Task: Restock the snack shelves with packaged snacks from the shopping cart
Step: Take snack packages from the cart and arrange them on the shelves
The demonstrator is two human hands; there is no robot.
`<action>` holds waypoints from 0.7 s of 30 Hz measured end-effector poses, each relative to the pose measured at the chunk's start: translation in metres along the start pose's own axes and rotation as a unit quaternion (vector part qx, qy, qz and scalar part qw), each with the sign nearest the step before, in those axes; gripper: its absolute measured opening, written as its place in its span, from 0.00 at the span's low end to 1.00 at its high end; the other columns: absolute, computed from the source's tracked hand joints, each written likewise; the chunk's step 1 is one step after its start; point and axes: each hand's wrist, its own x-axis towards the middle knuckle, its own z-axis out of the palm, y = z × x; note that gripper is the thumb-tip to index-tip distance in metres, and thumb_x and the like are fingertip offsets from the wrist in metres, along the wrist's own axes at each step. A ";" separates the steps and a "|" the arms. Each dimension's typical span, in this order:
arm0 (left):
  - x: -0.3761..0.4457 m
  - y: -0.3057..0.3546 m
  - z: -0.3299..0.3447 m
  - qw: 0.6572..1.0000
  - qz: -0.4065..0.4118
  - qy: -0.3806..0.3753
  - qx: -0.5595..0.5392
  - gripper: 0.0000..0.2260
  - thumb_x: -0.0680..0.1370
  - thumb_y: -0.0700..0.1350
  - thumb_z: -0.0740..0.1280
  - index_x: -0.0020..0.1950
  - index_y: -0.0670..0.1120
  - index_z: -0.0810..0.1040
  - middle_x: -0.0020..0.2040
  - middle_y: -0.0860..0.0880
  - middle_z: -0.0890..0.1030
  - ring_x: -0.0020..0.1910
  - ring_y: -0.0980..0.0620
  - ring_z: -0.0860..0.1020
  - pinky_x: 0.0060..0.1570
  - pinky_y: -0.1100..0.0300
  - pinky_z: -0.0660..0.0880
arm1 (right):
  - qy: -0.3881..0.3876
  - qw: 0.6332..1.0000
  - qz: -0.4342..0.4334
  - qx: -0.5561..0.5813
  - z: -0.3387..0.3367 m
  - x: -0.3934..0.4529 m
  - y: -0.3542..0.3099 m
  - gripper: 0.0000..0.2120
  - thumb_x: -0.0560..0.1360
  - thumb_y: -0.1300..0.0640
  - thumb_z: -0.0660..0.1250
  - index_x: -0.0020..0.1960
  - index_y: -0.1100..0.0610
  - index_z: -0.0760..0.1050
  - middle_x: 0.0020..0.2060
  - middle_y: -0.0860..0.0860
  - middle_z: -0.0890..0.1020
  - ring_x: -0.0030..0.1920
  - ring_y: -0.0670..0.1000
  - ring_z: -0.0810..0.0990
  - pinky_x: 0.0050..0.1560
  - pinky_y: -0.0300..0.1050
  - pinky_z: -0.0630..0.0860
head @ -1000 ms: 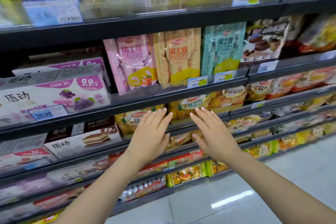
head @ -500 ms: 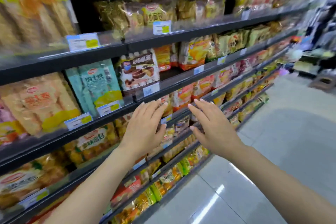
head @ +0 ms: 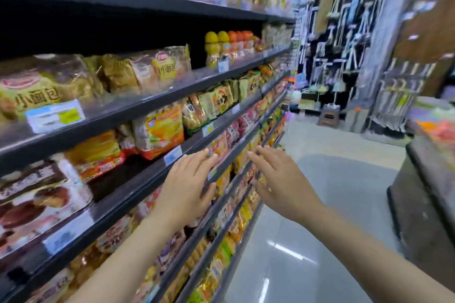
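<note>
Dark snack shelves [head: 138, 108] run along my left, packed with packaged snacks. Bread bags [head: 157, 69] sit on an upper tier and an orange snack bag [head: 160, 130] on the tier below. My left hand [head: 184, 189] hovers flat with straight fingers in front of a middle shelf edge, holding nothing. My right hand [head: 280, 184] is also held out with fingers spread, empty, a little to the right. No shopping cart is visible in this frame.
A grey glossy floor [head: 320, 204] opens along the aisle to the right. A dark display stand [head: 428, 192] with colourful goods is at the right edge. Hanging brooms and mops [head: 344, 39] and a small stool [head: 330, 115] are at the aisle's far end.
The view has swung right along the aisle, from the swiss-roll packs to the bread and rice-cracker bags. Both hands stay raised, flat and empty in front of the shelves.
</note>
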 end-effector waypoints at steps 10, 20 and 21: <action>0.148 -0.041 0.108 0.998 0.036 0.005 -0.046 0.24 0.76 0.50 0.67 0.71 0.46 0.71 0.69 0.46 0.73 0.67 0.45 0.71 0.70 0.50 0.64 | -0.003 0.997 0.067 -0.040 0.041 0.075 0.120 0.24 0.77 0.49 0.58 0.70 0.57 0.69 0.66 0.56 0.73 0.67 0.58 0.70 0.66 0.57 0.69; 0.288 -0.024 0.196 0.998 0.048 0.007 -0.047 0.29 0.73 0.50 0.72 0.72 0.49 0.67 0.69 0.49 0.73 0.67 0.48 0.70 0.67 0.52 0.62 | 0.036 0.996 0.063 -0.051 0.070 0.136 0.262 0.23 0.76 0.50 0.61 0.69 0.57 0.71 0.64 0.56 0.75 0.65 0.59 0.72 0.66 0.56 0.70; 0.302 -0.020 0.206 0.998 0.049 0.009 -0.046 0.30 0.73 0.50 0.73 0.72 0.49 0.67 0.69 0.49 0.73 0.68 0.49 0.69 0.68 0.51 0.63 | 0.043 0.996 0.057 -0.055 0.073 0.143 0.280 0.23 0.75 0.51 0.64 0.69 0.57 0.71 0.64 0.57 0.76 0.65 0.59 0.73 0.66 0.56 0.70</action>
